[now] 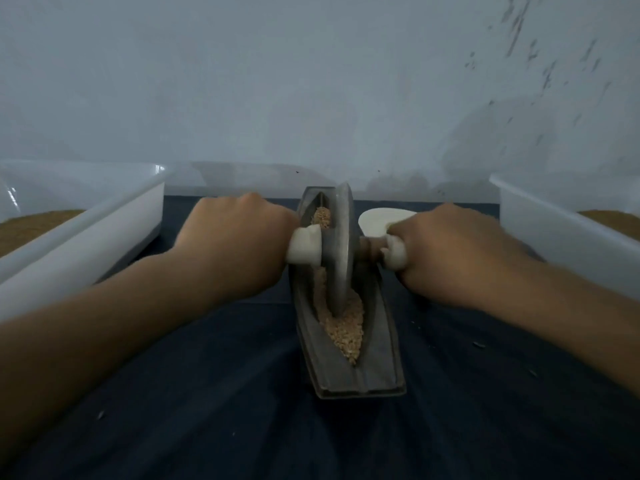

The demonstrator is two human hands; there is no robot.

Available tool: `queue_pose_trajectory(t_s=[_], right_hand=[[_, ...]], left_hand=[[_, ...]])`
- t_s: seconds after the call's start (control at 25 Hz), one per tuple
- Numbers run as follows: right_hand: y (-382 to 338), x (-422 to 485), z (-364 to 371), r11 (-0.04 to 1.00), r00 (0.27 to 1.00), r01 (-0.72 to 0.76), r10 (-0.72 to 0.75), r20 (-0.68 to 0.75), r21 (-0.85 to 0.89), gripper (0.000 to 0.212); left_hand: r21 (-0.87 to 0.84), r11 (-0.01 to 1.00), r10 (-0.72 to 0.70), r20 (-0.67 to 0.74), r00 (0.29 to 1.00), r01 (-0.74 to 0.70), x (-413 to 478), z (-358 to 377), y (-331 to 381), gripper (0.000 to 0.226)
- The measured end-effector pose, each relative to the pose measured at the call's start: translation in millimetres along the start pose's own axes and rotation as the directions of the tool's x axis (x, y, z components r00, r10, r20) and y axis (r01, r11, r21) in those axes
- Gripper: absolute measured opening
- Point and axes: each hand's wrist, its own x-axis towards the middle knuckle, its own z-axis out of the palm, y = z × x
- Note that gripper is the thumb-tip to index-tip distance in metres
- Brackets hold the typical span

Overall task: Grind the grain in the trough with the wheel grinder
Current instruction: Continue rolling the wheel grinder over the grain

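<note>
Dark blue cloth (214, 410) covers the work surface, with a plain pale wall (277, 81) right behind it, so the setup is pushed up against the back.

On the far left sits a white plastic tub (86, 244) with something brownish in the bottom. My guess is that's stock within easy reach.

Next over, the left hand (235, 244) is curled tight round the left handle (304, 245), a white grip on the axle. The wheel grinder (341, 244) stands upright on its edge down in the trough (377, 341), a long dark boat-shaped channel pointing away from the person. Its rim is buried in the grain (344, 327), which lies along the groove, mostly heaped at the near end with a bit more past the wheel. It looks coarse to me, so plenty of rolling left, I'd say.

The right hand (457, 251) is wrapped round the right handle (394, 254) the same way. Gripping both sides probably keeps the disc from tipping while it rolls. A small white oval dish (381, 218) peeks out just behind that hand. A second white tub (554, 237) sits far right.
</note>
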Motion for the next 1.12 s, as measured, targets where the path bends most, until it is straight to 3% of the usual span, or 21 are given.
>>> queue_pose_trajectory(t_s=[0.12, 0.24, 0.4, 0.48, 0.6, 0.68, 0.76, 0.88, 1.0, 1.12], right_hand=[[-0.3, 4.6, 0.1, 0.999, 1.0, 0.019, -0.019, -0.01, -0.034, 0.015], [-13.0, 49.8, 11.9, 0.994, 0.991, -0.111, 0.11, 0.072, 0.016, 0.007], [-15.7, 63.4, 9.3, 0.99, 0.981, -0.138, 0.134, 0.142, 0.016, 0.01], [-8.3, 36.9, 4.8, 0.997, 0.989, -0.076, 0.073, 0.128, 0.022, 0.005], [-5.6, 4.2, -1.1, 0.998, 0.999, -0.038, 0.037, -0.018, -0.056, 0.024], [-7.9, 16.1, 2.5, 0.996, 1.0, -0.023, 0.022, -0.012, -0.087, 0.022], [-11.8, 46.5, 8.9, 0.997, 0.996, -0.07, 0.071, 0.05, -0.025, 0.007], [-19.4, 84.7, 5.9, 0.993, 0.989, -0.111, 0.114, 0.09, -0.039, 0.015], [-17.8, 60.9, -1.0, 0.998, 0.988, -0.063, 0.065, 0.138, -0.023, 0.012], [-6.3, 22.6, -1.4, 0.999, 0.999, 0.036, -0.036, 0.016, -0.014, 0.009]], left_hand=[[-0.015, 1.0, 0.018, -0.048, 0.999, -0.019, 2.1, 6.8, -7.6, 0.018], [-0.02, 0.987, -0.154, 0.089, 0.984, 0.156, 39.4, 25.5, -3.2, 0.011], [-0.07, 0.982, -0.158, 0.208, 0.965, 0.176, 53.4, 20.6, -3.3, 0.015], [-0.052, 0.992, -0.107, 0.137, 0.985, 0.115, 28.2, 14.6, -3.8, 0.007], [-0.019, 0.999, 0.032, -0.027, 0.999, -0.032, -0.7, 7.0, -6.5, 0.032], [-0.059, 0.998, -0.004, 0.02, 1.0, 0.005, 5.9, 16.9, -8.5, 0.023], [-0.132, 0.979, -0.14, 0.115, 0.983, 0.155, 26.7, 29.8, -5.6, 0.006], [-0.137, 0.956, -0.232, 0.183, 0.955, 0.259, 55.7, 34.1, -6.3, 0.01], [-0.128, 0.969, -0.188, 0.165, 0.968, 0.21, 36.1, 28.4, -2.3, 0.008], [-0.088, 0.988, -0.125, 0.015, 0.992, 0.126, 2.9, 22.0, -4.4, 0.011]])
